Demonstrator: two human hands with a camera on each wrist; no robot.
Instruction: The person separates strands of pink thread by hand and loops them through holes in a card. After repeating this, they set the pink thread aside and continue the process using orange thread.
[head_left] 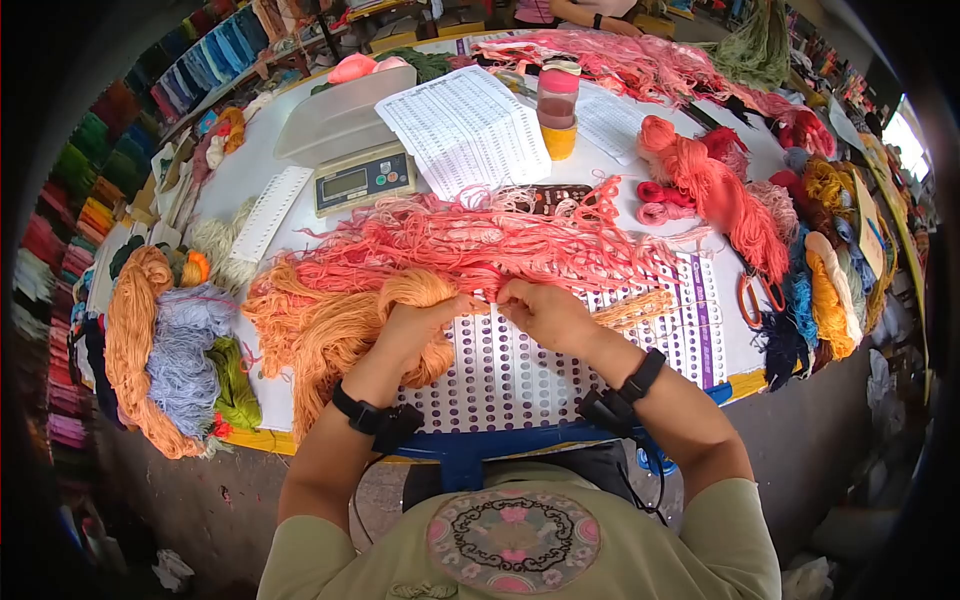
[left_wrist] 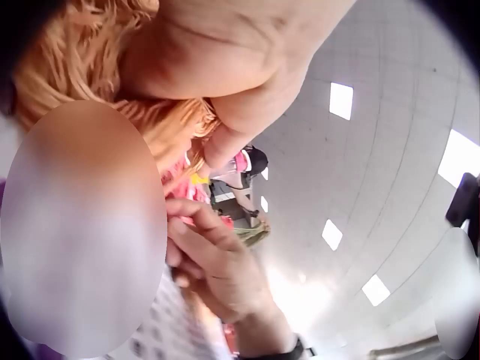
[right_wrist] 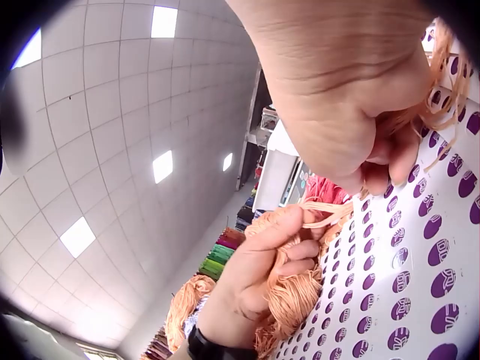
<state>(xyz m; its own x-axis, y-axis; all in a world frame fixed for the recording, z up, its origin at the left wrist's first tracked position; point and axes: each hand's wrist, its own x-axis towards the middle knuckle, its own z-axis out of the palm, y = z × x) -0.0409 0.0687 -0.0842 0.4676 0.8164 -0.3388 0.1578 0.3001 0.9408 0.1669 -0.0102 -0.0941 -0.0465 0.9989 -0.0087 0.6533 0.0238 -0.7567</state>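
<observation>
My left hand [head_left: 425, 325] grips a bundle of light orange yarn [head_left: 330, 330] that spreads over the table's left front. In the right wrist view its fingers curl round the yarn [right_wrist: 296, 300], and a few strands [right_wrist: 326, 210] run from its thumb toward the other hand. Close beside it, my right hand [head_left: 552, 315] has bent fingers pinching orange strands. A thin tail of orange yarn [head_left: 635, 310] lies beyond it on the right. Just past both hands stretches a wide heap of coral-pink yarn [head_left: 450, 240].
A dotted white sheet [head_left: 490, 385] covers the table front. Behind the pink yarn stand a scale [head_left: 362, 180], printed papers [head_left: 460, 125] and a pink-lidded jar [head_left: 557, 95]. Red-handled scissors [head_left: 760, 298] lie right. Blue-grey yarn [head_left: 185, 345] lies left; other people are across the table.
</observation>
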